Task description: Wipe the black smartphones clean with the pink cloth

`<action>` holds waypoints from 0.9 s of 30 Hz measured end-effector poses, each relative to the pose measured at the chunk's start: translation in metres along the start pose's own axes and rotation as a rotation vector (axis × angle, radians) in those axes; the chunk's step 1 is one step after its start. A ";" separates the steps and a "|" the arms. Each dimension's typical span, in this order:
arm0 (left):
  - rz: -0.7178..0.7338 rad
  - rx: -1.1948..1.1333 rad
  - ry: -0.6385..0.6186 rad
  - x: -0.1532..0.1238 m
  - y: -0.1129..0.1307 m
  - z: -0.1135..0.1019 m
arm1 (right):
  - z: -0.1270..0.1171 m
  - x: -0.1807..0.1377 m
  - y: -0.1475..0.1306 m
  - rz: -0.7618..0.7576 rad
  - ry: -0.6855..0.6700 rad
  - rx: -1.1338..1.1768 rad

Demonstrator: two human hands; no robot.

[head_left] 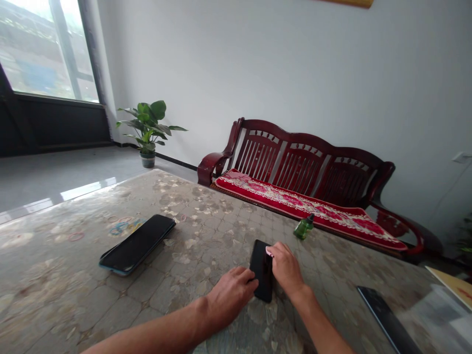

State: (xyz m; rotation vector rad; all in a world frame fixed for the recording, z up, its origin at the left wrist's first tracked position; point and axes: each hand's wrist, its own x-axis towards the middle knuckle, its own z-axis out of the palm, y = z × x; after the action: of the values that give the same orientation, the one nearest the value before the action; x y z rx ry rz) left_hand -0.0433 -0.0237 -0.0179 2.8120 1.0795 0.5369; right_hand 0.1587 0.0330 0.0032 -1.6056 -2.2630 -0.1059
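A black smartphone (263, 287) lies screen up on the patterned tabletop. My left hand (232, 294) is at its left edge, fingers bent and gripping that side. Above the phone's upper right part is my right hand (286, 268), its fingers closed on a small pale pinkish-white cloth or pad (270, 251) against the screen. Most of that pale piece is hidden by the fingers. Beyond the right hand stands a small green bottle (304, 228) with a dark top.
At the left, a larger dark tablet-like device (138, 244) lies beside coloured rubber bands (123, 226). A dark flat device (387, 319) and a clear plastic box (438, 307) are at the right. Past the table (206, 231) stand a wooden bench (302, 162) and a potted plant (148, 158).
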 end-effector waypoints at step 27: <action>0.001 0.027 -0.036 0.002 0.002 -0.003 | -0.004 -0.003 -0.006 -0.024 -0.022 0.046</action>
State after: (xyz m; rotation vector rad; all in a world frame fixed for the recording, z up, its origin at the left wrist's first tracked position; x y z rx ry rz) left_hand -0.0417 -0.0241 -0.0145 2.8340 1.0873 0.4739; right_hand 0.1548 0.0268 0.0065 -1.5639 -2.2843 -0.0423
